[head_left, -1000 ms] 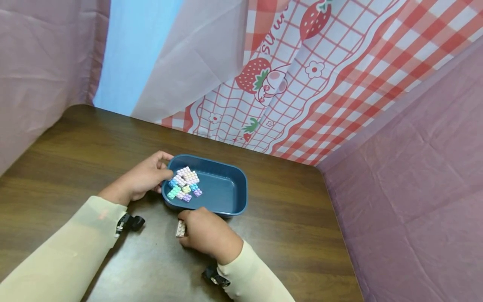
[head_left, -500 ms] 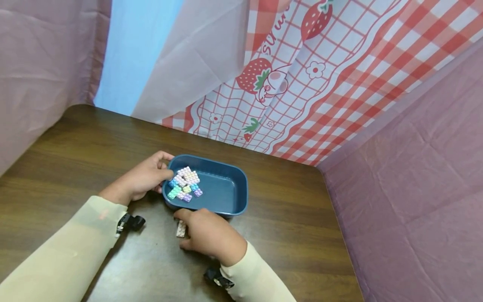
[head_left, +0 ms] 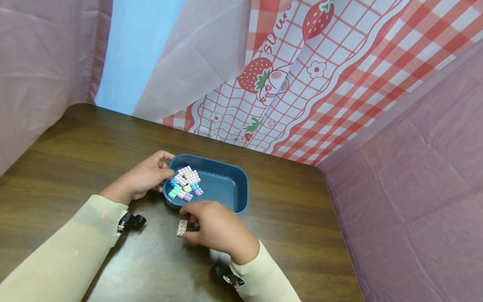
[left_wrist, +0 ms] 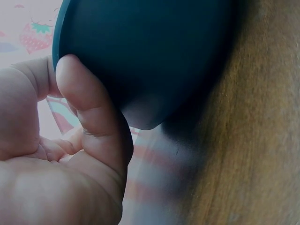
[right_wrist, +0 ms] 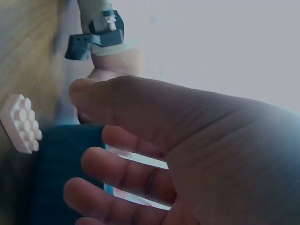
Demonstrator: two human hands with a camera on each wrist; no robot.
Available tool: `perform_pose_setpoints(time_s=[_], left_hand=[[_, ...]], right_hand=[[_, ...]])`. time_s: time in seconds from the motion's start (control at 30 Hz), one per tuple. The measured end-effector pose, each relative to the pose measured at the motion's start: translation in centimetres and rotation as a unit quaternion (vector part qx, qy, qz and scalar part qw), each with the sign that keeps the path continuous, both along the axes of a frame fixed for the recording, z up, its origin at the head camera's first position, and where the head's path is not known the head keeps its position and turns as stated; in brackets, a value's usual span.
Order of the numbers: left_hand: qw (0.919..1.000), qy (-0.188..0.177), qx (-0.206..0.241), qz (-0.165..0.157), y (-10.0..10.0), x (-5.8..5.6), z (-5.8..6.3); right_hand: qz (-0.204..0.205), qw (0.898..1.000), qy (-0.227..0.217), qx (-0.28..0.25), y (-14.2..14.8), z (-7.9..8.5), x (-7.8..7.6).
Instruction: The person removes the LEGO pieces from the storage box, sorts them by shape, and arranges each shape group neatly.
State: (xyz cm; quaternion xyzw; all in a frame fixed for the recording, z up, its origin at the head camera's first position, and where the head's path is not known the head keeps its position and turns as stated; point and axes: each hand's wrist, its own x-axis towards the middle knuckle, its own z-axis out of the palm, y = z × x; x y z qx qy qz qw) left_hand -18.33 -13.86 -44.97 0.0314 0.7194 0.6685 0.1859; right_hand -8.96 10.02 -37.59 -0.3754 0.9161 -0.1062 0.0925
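A dark blue plastic bin (head_left: pixel 222 189) stands on the table, with a small pile of pastel toy bricks (head_left: pixel 185 181) at its left end. My left hand (head_left: pixel 145 176) grips the bin's left rim; the left wrist view shows the thumb (left_wrist: pixel 82 93) pressed against the wall. On the table in front of the bin lies a whitish toy brick (head_left: pixel 182 227), studs up. Around its right side hovers my right hand (head_left: pixel 222 228), thumb and fingers spread apart. In the right wrist view a gap separates the brick (right_wrist: pixel 22 124) from the fingertips (right_wrist: pixel 79 187), and nothing is held.
Brown wooden table (head_left: pixel 286 235) surrounds the bin. A red-and-white strawberry-patterned cloth (head_left: pixel 256 105) hangs behind it, with a pinkish curtain (head_left: pixel 407 176) on the right and another curtain (head_left: pixel 41 63) on the left. Each wrist carries a small black camera.
My right hand has let go of the whitish brick and drawn back to the right, its fingers spreading. The brick lies on the table at nearly the same spot. My left hand keeps its grip.
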Motion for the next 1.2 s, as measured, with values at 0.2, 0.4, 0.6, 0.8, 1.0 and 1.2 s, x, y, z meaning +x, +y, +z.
perform_pose_setpoints(time_s=[0.2, 0.4, 0.6, 0.8, 1.0, 1.2], left_hand=[[1.0000, 0.002, 0.004, -0.003, 0.3, 0.1, 0.0], [0.9999, 0.001, 0.008, -0.006, 0.5, 0.1, 0.0], [1.0000, 0.003, 0.001, -0.007, 0.4, -0.2, 0.0], [1.0000, 0.000, -0.001, -0.003, 0.1, -0.3, 0.0], [1.0000, 0.000, -0.003, -0.002, -0.1, -0.2, -0.2], [1.0000, 0.004, 0.002, -0.004, -0.2, -0.2, 0.0]], right_hand=[[-0.017, 0.999, 0.003, -0.040, 1.2, 0.8, -0.6], [-0.038, 0.995, -0.039, -0.085, 2.6, 1.3, -1.4], [-0.052, 0.993, -0.058, -0.088, 3.3, 2.2, -3.5], [-0.045, 0.995, -0.043, -0.083, 2.9, 3.6, -5.9], [-0.043, 0.995, -0.050, -0.070, 2.4, 4.0, -7.9], [-0.020, 0.995, -0.074, -0.058, 2.3, 3.3, -10.2]])
